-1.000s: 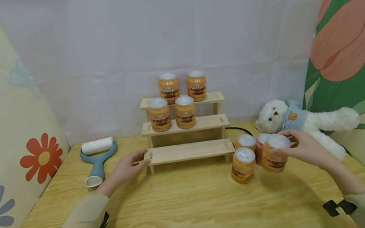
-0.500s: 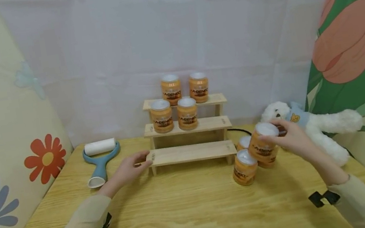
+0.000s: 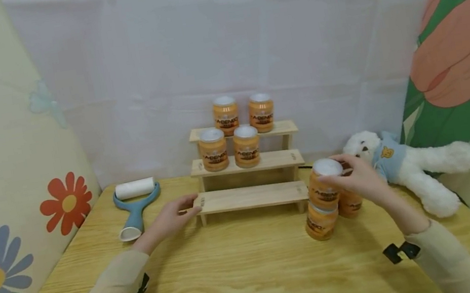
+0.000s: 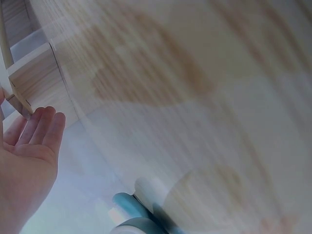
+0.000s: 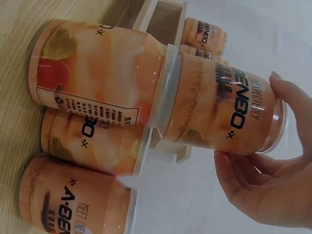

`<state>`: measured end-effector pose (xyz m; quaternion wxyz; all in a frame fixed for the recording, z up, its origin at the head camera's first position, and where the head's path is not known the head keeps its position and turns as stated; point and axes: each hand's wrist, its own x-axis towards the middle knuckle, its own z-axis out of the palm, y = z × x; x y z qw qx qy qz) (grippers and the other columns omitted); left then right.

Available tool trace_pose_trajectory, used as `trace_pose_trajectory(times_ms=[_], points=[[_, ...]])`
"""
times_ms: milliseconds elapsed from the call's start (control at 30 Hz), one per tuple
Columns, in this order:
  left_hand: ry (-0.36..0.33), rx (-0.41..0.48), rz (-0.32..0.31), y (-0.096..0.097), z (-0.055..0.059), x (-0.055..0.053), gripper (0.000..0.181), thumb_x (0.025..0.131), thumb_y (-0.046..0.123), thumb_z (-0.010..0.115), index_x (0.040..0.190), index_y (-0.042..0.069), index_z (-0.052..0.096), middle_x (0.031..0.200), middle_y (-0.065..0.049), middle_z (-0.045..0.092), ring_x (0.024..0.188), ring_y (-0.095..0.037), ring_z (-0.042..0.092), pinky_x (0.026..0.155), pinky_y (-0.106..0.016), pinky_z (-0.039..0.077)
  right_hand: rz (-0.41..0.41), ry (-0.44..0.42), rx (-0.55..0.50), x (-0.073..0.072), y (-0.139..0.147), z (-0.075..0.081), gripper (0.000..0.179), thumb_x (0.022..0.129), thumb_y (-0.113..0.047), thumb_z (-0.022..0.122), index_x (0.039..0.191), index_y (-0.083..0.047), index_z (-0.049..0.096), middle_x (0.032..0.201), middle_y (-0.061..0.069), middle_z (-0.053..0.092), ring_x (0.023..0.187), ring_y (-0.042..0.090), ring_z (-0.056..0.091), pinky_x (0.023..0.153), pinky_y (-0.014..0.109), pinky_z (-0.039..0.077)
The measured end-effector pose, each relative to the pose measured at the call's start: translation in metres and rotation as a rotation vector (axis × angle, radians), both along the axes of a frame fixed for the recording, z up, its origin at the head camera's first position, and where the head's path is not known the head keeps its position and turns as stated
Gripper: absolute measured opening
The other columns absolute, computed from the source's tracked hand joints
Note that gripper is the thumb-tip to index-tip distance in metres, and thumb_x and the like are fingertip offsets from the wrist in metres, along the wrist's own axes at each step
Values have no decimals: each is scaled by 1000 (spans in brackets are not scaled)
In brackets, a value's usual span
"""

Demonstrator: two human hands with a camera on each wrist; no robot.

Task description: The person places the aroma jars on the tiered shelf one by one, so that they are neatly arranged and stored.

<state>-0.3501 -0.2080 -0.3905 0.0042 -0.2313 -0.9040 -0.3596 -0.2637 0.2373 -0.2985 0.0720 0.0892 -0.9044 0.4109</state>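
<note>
My right hand (image 3: 362, 180) pinches an orange jar (image 3: 325, 188) near its pale lid, fingers and thumb on opposite sides. The held jar (image 5: 219, 105) is raised, its base close to the lid of a standing jar (image 5: 97, 73); I cannot tell if they touch. Two more jars, one of them this jar (image 5: 73, 195), stand beside that one in the right wrist view. My left hand (image 3: 176, 214) holds the left end of the lowest step of a three-tier wooden shelf (image 3: 252, 196). In the left wrist view its fingertips (image 4: 46, 113) meet the board's corner.
Two jars stand on the top step, including this jar (image 3: 261, 114), and two on the middle step, including this jar (image 3: 214, 152). A blue lint roller (image 3: 135, 213) lies left. A white plush bear (image 3: 403, 161) lies at right on the wooden table (image 3: 219, 282).
My right hand has carried the jar left, from beside the other jars to above the front one. My left hand stays at the shelf's end. The view has shifted slightly.
</note>
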Motion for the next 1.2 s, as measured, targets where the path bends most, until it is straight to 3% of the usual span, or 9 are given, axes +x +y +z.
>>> trace_pose_trajectory(times_ms=[367,667,1200], points=[[-1,1,4,-1,1,3,62,96,40,52,141,0,39,135,-25,49,121,-42,49,97,-51,46,-7,-5,25,-14,-15,3,75,78,-52,70,136,-11,47,123,14,56,103,28,58,74,34,53],[-55,17,11,0,3,5,62,96,39,53,143,2,38,138,-24,47,124,-41,47,99,-51,45,13,4,-18,-32,-24,4,74,77,-53,71,134,-10,49,123,12,57,105,26,56,82,39,52],[-36,31,16,-1,2,5,60,95,38,54,141,2,40,136,-23,49,122,-39,50,99,-49,46,31,38,-114,-65,-45,24,68,79,-47,72,131,-9,51,120,13,57,104,27,55,82,41,51]])
